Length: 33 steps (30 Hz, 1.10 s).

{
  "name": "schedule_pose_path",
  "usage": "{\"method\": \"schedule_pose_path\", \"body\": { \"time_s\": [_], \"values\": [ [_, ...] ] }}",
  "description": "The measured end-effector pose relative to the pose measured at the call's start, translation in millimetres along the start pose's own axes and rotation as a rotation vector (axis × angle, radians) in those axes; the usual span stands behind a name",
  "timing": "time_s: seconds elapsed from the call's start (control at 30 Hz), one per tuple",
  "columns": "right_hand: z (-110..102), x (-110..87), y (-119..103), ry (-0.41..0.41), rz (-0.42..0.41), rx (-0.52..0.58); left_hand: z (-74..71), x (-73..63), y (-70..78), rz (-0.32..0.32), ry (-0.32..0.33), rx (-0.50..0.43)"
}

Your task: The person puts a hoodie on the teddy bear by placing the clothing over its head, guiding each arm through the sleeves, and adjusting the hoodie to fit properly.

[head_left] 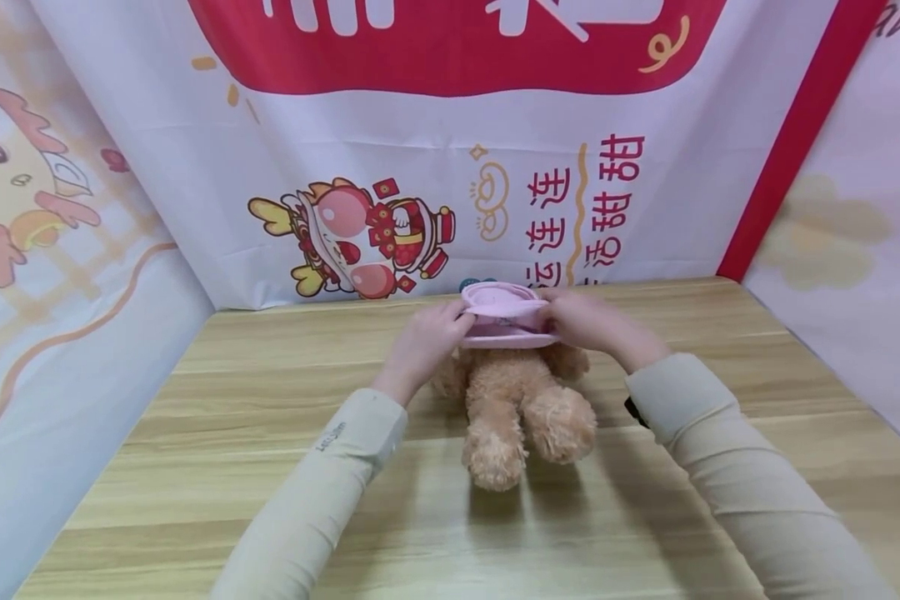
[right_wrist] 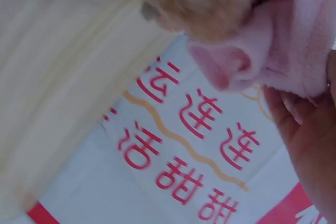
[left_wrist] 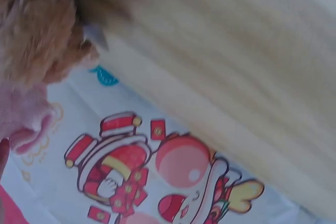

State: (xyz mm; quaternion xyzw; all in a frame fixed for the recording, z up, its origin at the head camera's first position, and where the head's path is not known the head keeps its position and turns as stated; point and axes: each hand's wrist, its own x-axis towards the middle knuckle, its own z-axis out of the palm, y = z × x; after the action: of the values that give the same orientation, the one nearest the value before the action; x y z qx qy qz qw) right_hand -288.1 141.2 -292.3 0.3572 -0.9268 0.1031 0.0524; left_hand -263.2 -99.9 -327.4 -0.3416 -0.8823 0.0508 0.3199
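Head view: near the frame's centre, a pink garment (head_left: pixel 510 312) is being pinched at its left edge by the curled left hand (head_left: pixel 427 340) and at its right edge by the right hand (head_left: pixel 585 320). Directly below, a brown plush toy (head_left: pixel 504 379) is being partly covered by it, legs pointing toward the frame's bottom.

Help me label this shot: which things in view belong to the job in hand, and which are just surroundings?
In the job:
left hand, gripping the pink cloth item
right hand, gripping it too
plush toy, upper part hidden behind it in the head view

Surroundings:
wooden tabletop
printed backdrop
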Motion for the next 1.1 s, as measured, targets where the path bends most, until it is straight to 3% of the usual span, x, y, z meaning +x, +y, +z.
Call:
{"method": "schedule_pose_path", "body": {
  "time_s": [0.1,0.17,0.27,0.4,0.57,0.67,0.9,1.1],
  "values": [
    [-12,3.1,-1,-0.041,0.012,-0.075,-4.7,8.2,-6.2,-0.030,-0.007,-0.027],
    [-20,6.0,-3,-0.024,0.051,-0.090,-8.0,13.2,-10.9,-0.099,0.030,-0.067],
    [-27,10.2,-6,0.040,0.099,-0.155,-13.1,20.3,-15.4,-0.222,0.081,-0.114],
    [-26,15.6,-9,0.175,0.132,-0.211,-16.6,27.9,-17.2,-0.330,0.068,-0.124],
    [-13,23.5,-10,0.388,0.212,-0.134,-13.3,34.8,-12.5,-0.325,0.113,-0.018],
    [-1,28.1,-10,0.457,0.266,-0.124,-6.9,34.9,-8.4,-0.327,0.144,0.048],
    [26,25.9,-8,0.438,0.312,-0.111,15.8,23.1,-5.7,-0.339,0.114,0.064],
    [35,25.2,-3,0.449,0.233,-0.058,24.5,21.5,-6.3,-0.375,0.114,-0.062]
  ]
}}
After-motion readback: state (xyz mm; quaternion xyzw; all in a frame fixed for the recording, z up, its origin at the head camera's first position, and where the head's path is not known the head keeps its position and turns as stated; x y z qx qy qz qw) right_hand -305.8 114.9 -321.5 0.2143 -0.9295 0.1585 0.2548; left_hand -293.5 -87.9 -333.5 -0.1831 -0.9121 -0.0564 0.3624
